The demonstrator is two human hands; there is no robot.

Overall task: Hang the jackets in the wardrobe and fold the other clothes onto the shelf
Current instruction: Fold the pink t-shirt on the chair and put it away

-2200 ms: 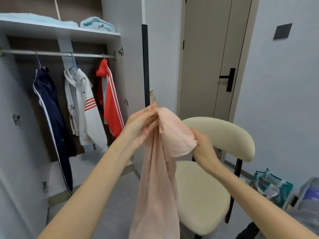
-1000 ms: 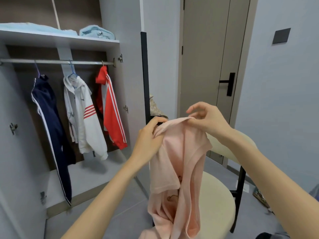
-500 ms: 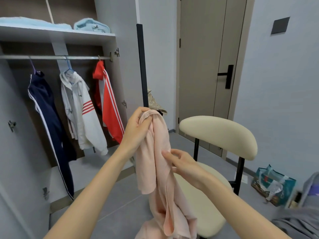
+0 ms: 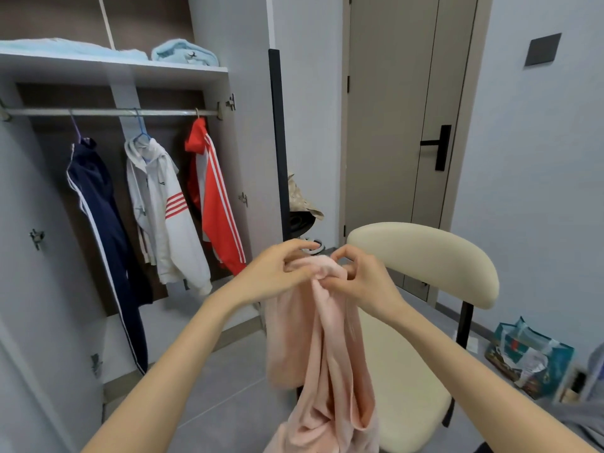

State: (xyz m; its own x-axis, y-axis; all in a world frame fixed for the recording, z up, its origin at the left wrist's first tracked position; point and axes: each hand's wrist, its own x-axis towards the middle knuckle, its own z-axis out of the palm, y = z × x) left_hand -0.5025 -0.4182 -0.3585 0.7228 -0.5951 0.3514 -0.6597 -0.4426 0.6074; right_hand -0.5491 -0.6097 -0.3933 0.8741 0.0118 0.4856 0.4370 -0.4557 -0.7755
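- The left hand [image 4: 281, 273] and the right hand [image 4: 366, 282] meet at chest height, both with fingers curled and pinching the bunched top edge of a pink garment [image 4: 313, 338].
- The pink garment hangs loose from that grip in long, uneven folds. It is in the air, in front of the cream chair [image 4: 425, 256], and is not yet folded.
- My judgement is that this is the start of folding this piece: finding an edge or shoulder to straighten it out.
- At the lower right edge lies some grey cloth [image 4: 581, 423], too cut off to tell whether it is more clothing to sort.
- Further off, three jackets already hang on the rail [image 4: 108, 112]: a navy jacket [image 4: 101, 223], a white jacket [image 4: 163, 217] and a red jacket [image 4: 215, 204]. The hanging part looks done, as far as I can see.
- Above the rail, the shelf [image 4: 114, 70] already holds a folded light-blue cloth [image 4: 184, 53] and a flatter light-blue piece [image 4: 75, 49] beside it.
- What is left is to fold the pink garment and place it on the shelf, then deal with any clothes that are out of view.
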